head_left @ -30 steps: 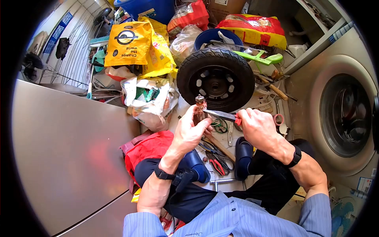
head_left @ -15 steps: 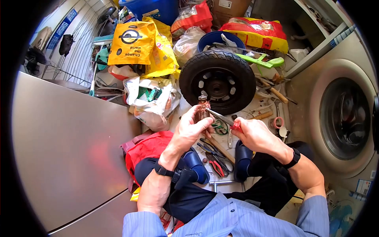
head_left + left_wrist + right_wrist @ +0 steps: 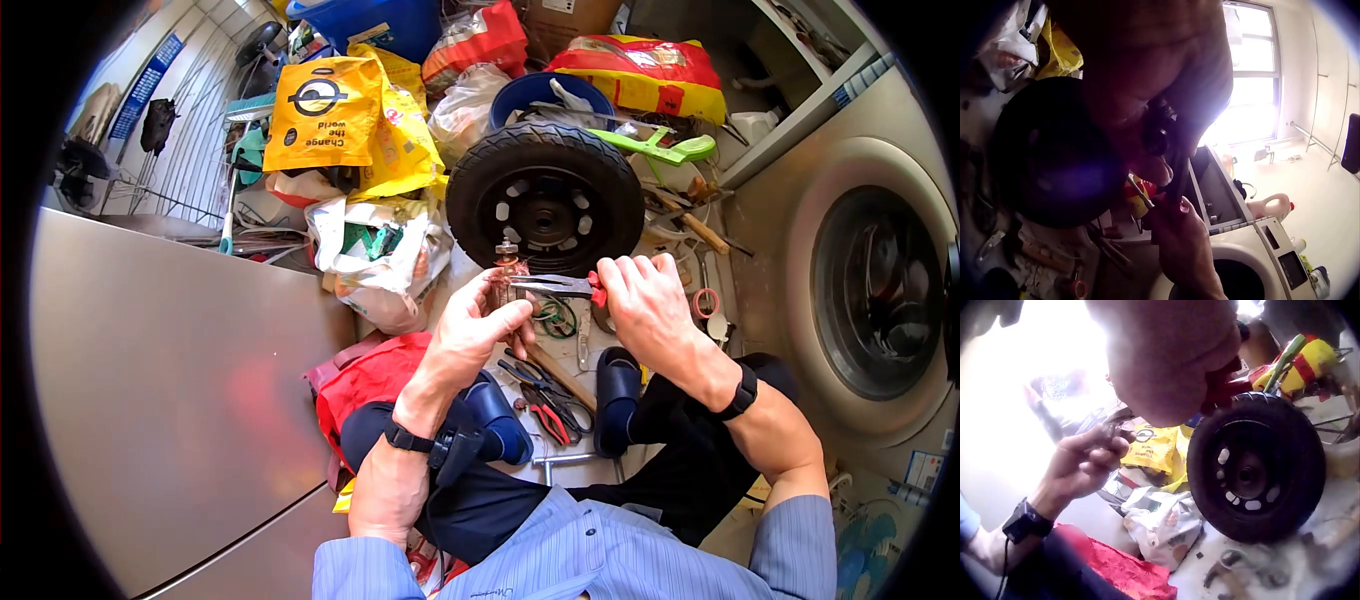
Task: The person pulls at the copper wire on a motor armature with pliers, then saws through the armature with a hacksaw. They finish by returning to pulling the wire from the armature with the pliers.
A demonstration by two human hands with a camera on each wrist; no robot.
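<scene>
In the head view, my left hand [image 3: 468, 325] holds a small motor armature [image 3: 507, 265] upright, copper-coloured wire around it and a metal shaft end on top. Its lower part is hidden by the fingers. My right hand [image 3: 650, 305] grips long-nose pliers [image 3: 562, 286] by their red handles. The pliers' long nose reaches leftward, with its tips right at the copper wire. In the right wrist view, the left hand [image 3: 1085, 462] pinches the armature, which is blurred there. Both hands are dark in the left wrist view.
A black wheel with a tyre [image 3: 545, 205] stands just beyond the hands. Red-handled pliers [image 3: 548, 418] and other tools lie between the slippered feet. Stuffed bags, including a yellow bag [image 3: 325, 110], are on the left. A washing machine [image 3: 865, 290] stands at right.
The right hand dipped with the pliers slanting, then rose again. The pliers now lie nearly level, their nose at the copper wire. The left hand keeps its hold on the armature.
</scene>
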